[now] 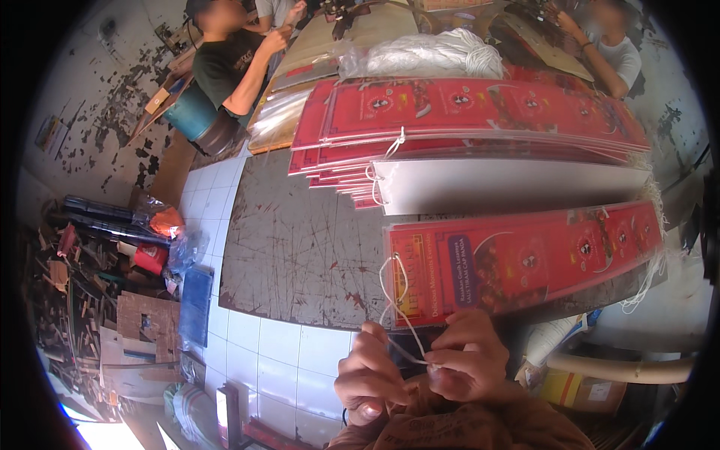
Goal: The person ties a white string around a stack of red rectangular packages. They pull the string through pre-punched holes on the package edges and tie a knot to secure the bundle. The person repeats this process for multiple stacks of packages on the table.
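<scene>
A person's two hands work at the near edge of a dark, scratched table [292, 247]. The right hand [469, 356] pinches a white string [409, 326] between thumb and finger, a narrow grip, just beyond the near edge of a red printed strip [517, 266]. The left hand [369, 375] lies beside it, fingers curled at the string; whether they close on it cannot be told. The string is looped through the strip's left end, and its strands cross between strip and hands. The strip lies on the near right part of the table, printed face up, with loose white threads [654, 259] along its right end.

Just beyond it stands a strip with a pale back [510, 187], and farther still a fanned stack of red strips [480, 112], with white loops at the left ends. A bundle of white cord [439, 56] lies at the far side of the stack. One co-worker [232, 71] is at far left, another [611, 60] at far right. A blue drum [199, 116] stands left of the table, above white floor tiles [277, 352]; wood scraps [67, 322] are heaped at left.
</scene>
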A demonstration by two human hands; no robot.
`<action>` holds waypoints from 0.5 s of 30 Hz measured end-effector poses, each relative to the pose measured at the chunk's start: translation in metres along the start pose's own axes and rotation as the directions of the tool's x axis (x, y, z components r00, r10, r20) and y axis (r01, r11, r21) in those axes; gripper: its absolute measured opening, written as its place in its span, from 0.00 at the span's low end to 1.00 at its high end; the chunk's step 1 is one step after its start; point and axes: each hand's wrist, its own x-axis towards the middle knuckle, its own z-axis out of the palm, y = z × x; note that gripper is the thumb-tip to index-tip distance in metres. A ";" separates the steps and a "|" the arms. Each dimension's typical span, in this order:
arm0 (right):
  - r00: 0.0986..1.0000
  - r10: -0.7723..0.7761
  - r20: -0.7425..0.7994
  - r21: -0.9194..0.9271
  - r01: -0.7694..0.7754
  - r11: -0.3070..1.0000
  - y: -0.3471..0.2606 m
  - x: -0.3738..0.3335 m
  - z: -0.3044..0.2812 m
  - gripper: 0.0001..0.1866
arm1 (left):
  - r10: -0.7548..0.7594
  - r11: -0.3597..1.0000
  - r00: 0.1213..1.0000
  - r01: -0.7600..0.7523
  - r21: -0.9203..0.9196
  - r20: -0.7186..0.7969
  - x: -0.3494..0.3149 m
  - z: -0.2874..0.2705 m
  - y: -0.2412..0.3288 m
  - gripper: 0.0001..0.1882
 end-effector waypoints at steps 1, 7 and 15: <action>0.999 0.020 -0.046 0.026 -0.019 0.999 0.002 -0.002 0.000 0.14 | -0.023 0.999 0.991 0.017 0.045 0.133 0.002 -0.006 0.000 0.30; 0.985 -0.175 0.005 -0.046 0.175 0.983 -0.001 -0.002 0.010 0.13 | -0.602 0.792 0.798 0.592 0.153 0.030 -0.012 -0.002 0.021 0.37; 0.976 -0.209 0.062 -0.106 0.215 0.971 -0.001 -0.012 0.025 0.12 | -0.701 0.702 0.704 0.651 -0.288 -0.117 -0.018 -0.005 0.015 0.17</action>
